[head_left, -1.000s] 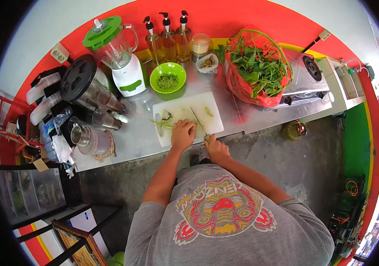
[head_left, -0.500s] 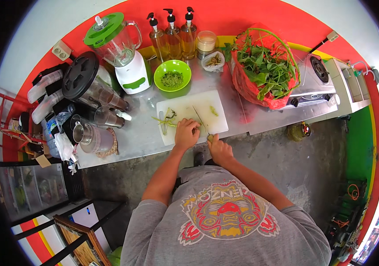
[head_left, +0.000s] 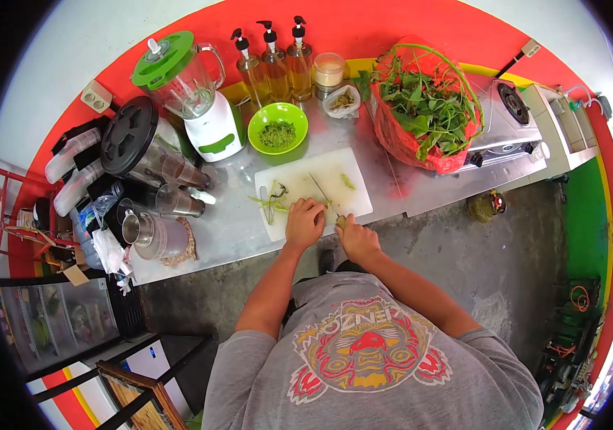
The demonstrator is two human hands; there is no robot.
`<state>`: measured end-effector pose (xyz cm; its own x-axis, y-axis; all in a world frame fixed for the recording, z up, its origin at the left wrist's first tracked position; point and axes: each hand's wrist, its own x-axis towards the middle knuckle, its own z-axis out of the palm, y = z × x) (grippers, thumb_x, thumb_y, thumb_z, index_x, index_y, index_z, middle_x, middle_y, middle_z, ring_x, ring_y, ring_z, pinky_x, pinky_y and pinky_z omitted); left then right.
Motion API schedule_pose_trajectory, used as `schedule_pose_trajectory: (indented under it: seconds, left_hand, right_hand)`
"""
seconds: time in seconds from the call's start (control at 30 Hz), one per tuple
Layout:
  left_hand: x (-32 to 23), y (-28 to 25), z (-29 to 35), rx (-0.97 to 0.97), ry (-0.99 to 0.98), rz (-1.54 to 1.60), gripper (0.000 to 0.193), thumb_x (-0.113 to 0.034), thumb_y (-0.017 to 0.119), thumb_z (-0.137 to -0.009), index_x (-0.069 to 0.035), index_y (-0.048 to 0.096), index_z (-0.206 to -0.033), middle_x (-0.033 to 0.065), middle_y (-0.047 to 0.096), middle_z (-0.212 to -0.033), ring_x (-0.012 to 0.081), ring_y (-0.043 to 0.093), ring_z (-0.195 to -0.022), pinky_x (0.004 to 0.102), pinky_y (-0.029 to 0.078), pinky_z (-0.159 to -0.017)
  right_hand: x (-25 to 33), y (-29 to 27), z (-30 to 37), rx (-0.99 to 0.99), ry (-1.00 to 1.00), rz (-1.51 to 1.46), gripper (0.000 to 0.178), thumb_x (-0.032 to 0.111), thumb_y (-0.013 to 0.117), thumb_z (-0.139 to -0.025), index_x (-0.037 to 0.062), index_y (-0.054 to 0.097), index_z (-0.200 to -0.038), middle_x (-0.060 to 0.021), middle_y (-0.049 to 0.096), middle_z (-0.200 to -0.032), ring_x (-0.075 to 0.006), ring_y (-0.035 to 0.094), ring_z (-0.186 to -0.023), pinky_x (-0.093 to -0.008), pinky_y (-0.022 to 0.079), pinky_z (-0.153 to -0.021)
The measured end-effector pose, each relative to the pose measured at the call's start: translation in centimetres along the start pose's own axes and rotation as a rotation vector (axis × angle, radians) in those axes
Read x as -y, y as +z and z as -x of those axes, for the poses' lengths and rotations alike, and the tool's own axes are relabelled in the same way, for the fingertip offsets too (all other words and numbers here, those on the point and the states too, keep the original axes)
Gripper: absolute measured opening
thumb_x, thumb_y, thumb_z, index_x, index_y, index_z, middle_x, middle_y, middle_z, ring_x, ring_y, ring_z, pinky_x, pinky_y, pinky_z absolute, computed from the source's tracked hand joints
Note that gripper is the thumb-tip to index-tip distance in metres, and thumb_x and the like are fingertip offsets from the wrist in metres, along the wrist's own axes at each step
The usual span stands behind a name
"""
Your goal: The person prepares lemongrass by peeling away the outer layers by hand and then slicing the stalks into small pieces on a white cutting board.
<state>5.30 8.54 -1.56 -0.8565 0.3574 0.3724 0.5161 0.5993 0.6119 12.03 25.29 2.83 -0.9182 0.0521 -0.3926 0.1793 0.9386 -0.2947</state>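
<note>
My right hand (head_left: 358, 241) grips the handle of a knife (head_left: 321, 189), its thin blade slanting up and left across the white cutting board (head_left: 291, 172). Just left of the blade, my left hand (head_left: 305, 223) rests on the board with its fingers curled down. Whatever sits under those fingertips is hidden. Thin green stalks (head_left: 269, 201) with a dark wilted leaf lie at the board's left side. Small cut green pieces (head_left: 348, 181) lie right of the blade. Behind the board, a green bowl (head_left: 255, 138) holds chopped greens (head_left: 278, 134).
A red plastic bag (head_left: 392, 143) of leafy greens stands back right, beside a gas stove (head_left: 501, 129). A blender (head_left: 213, 129), pump bottles (head_left: 275, 72) and a small tub (head_left: 329, 69) line the back. Pitchers and a metal cup (head_left: 138, 228) crowd the left end.
The whole view has tilted slightly. My left hand sits a little nearer the board's front edge. The knife stays in my right hand at nearly the same slant.
</note>
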Motion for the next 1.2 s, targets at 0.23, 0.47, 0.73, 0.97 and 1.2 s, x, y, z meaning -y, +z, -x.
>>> schedule_pose_trajectory:
  seconds: [0.23,0.47,0.73,0.97,1.2]
  left_hand:
    - [-0.4,0.0,0.1,-0.011,0.018,0.002,0.004,-0.009,0.066,-0.084,-0.010,0.068,-0.088,0.0041,0.061,-0.086,0.0285,0.056,-0.087,0.0420,0.041,-0.078]
    - [0.1,0.0,0.5,0.001,0.016,0.007,0.009,-0.009,0.066,-0.083,-0.010,0.068,-0.092,0.0058,0.061,-0.090,0.0282,0.056,-0.090,0.0428,0.042,-0.080]
    - [0.0,0.3,0.4,-0.014,0.019,-0.001,0.006,-0.010,0.066,-0.083,-0.010,0.067,-0.089,0.0052,0.061,-0.087,0.0289,0.056,-0.088,0.0432,0.042,-0.079]
    - [0.2,0.2,0.5,0.000,0.017,-0.030,0.007,-0.009,0.066,-0.083,-0.011,0.066,-0.089,0.0043,0.060,-0.086,0.0280,0.055,-0.085,0.0424,0.040,-0.077]
    - [0.6,0.2,0.5,0.007,0.079,-0.063,0.009,-0.011,0.066,-0.083,-0.010,0.067,-0.092,0.0063,0.059,-0.088,0.0291,0.056,-0.088,0.0443,0.043,-0.078]
  right_hand:
    - [-1.0,1.5,1.2,-0.008,0.026,0.005,0.050,0.048,0.050,-0.103,0.0018,0.045,-0.122,-0.0238,0.073,-0.089,-0.0444,0.072,-0.085,-0.0550,0.057,-0.076]
    - [0.8,-0.7,-0.2,-0.021,-0.020,0.028,0.048,0.048,0.051,-0.103,0.0027,0.046,-0.118,-0.0240,0.073,-0.091,-0.0456,0.072,-0.086,-0.0560,0.057,-0.077]
    - [0.6,-0.4,0.0,0.031,0.022,-0.007,0.044,0.047,0.049,-0.105,0.0043,0.045,-0.117,-0.0232,0.073,-0.092,-0.0435,0.072,-0.089,-0.0568,0.055,-0.079]
    - [0.8,0.0,1.8,0.043,0.027,0.015,0.042,0.045,0.049,-0.105,0.0044,0.045,-0.117,-0.0219,0.073,-0.090,-0.0417,0.073,-0.085,-0.0536,0.057,-0.075]
    - [0.6,-0.6,-0.6,-0.009,-0.043,0.101,0.044,0.045,0.047,-0.105,0.0040,0.044,-0.122,-0.0204,0.074,-0.087,-0.0411,0.073,-0.083,-0.0533,0.057,-0.072]
